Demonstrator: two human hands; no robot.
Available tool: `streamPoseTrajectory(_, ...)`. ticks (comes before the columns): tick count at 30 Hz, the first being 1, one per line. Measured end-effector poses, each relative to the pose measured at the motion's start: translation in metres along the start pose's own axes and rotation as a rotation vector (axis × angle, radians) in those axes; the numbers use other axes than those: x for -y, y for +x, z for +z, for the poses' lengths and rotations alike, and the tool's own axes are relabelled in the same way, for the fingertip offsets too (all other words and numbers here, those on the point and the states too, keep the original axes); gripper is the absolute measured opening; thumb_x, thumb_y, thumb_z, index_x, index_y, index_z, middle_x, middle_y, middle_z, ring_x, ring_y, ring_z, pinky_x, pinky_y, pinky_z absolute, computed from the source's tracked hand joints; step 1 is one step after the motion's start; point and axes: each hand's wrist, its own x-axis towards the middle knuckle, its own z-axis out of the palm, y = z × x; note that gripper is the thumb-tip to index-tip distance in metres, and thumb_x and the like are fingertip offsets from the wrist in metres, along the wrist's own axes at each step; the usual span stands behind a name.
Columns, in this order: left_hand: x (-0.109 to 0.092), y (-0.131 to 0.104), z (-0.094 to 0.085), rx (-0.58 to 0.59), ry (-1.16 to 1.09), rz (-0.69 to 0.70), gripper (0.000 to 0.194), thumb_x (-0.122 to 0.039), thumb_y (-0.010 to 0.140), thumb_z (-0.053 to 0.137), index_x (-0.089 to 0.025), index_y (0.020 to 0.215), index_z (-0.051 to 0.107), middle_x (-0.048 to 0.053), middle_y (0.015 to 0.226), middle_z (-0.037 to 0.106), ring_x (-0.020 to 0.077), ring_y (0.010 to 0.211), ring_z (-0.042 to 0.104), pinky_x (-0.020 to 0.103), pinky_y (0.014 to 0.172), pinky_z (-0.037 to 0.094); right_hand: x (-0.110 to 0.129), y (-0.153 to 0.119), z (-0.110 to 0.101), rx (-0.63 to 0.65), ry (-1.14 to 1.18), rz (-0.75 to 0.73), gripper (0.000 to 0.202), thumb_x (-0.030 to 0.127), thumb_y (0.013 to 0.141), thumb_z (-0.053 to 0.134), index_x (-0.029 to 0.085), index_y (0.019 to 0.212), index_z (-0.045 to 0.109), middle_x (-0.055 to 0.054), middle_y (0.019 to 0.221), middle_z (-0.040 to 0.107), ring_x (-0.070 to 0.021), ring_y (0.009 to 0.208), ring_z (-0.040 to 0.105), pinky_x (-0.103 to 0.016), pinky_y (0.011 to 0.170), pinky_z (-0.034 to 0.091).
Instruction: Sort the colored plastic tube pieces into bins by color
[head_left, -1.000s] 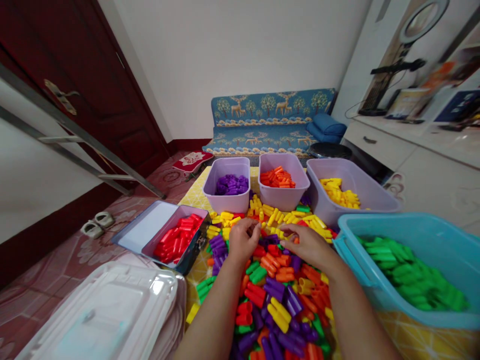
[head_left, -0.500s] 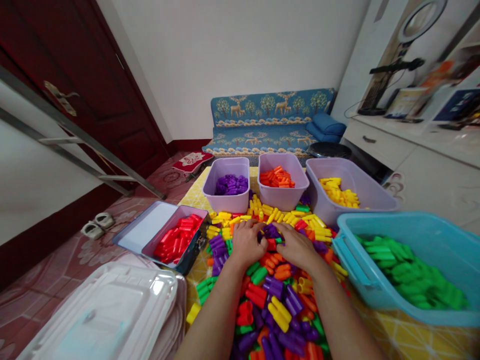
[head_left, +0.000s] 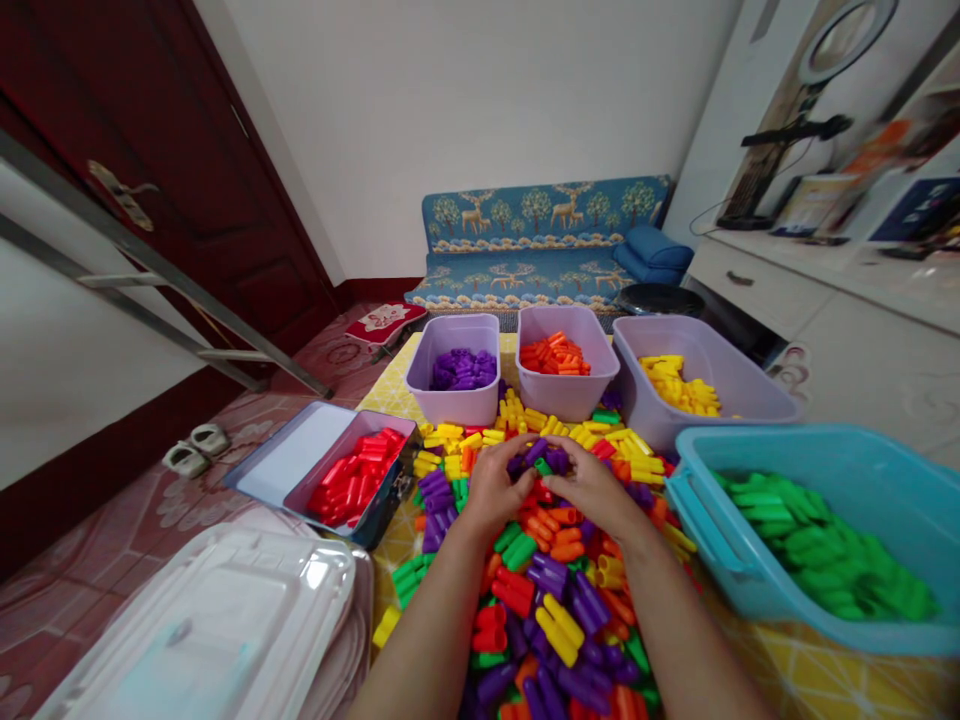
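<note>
Centre frame: my left hand [head_left: 491, 490] and right hand [head_left: 596, 490] cup together, closed around purple pieces [head_left: 541, 460] scooped off the mixed pile [head_left: 555, 590]; purple tub [head_left: 454, 400] sits just above.

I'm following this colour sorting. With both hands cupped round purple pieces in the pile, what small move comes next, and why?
Probably lift them and carry them forward-left to the purple tub: the left hand and right hand enclose purple pieces, and that tub holds only purple.
</note>
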Motion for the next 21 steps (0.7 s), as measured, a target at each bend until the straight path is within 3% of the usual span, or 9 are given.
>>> streamPoseTrajectory(3, 0.003, 0.0, 0.002, -0.029, -0.06, -0.013, 0.043, -0.013, 0.075, 0.062, -0.021, 0.117, 0.065, 0.007, 0.111, 0.07, 0.0238, 0.102, 0.064, 0.038, 0.094, 0.048, 0.003, -0.002, 0.001, 0.003, -0.146, -0.028, 0.05, 0.019, 0.069, 0.062, 0.02, 0.118, 0.056, -0.006, 0.11, 0.066, -0.0212, 0.096, 0.063, -0.034, 0.082, 0.05)
streamPoseTrajectory(9, 0.001, -0.001, 0.001, -0.028, -0.124, -0.025, 0.031, -0.033, 0.086, 0.059, -0.02, 0.113, 0.068, 0.007, 0.108, 0.072, 0.0234, 0.1, 0.065, 0.036, 0.091, 0.05, 0.011, -0.004, 0.006, -0.008, -0.537, -0.023, 0.023, 0.019, 0.071, 0.055, 0.019, 0.093, 0.063, -0.006, 0.087, 0.065, -0.0212, 0.084, 0.061, -0.031, 0.075, 0.047)
streamPoseTrajectory(16, -0.002, -0.001, -0.001, -0.076, -0.131, 0.041, 0.022, -0.028, 0.089, 0.055, -0.019, 0.101, 0.071, 0.006, 0.098, 0.072, 0.0192, 0.092, 0.066, 0.03, 0.085, 0.05, 0.009, -0.003, 0.001, 0.036, -0.558, -0.062, 0.038, 0.014, 0.069, 0.052, 0.018, 0.105, 0.063, -0.01, 0.108, 0.064, -0.0237, 0.106, 0.058, -0.035, 0.093, 0.043)
streamPoseTrajectory(21, 0.001, 0.0, -0.001, -0.127, -0.063, 0.008, 0.021, -0.023, 0.088, 0.053, -0.018, 0.097, 0.071, 0.006, 0.094, 0.072, 0.0179, 0.089, 0.066, 0.03, 0.083, 0.049, 0.004, -0.003, -0.001, 0.035, -0.489, 0.035, 0.044, 0.014, 0.067, 0.055, 0.02, 0.11, 0.061, -0.008, 0.11, 0.066, -0.0246, 0.104, 0.062, -0.039, 0.093, 0.045)
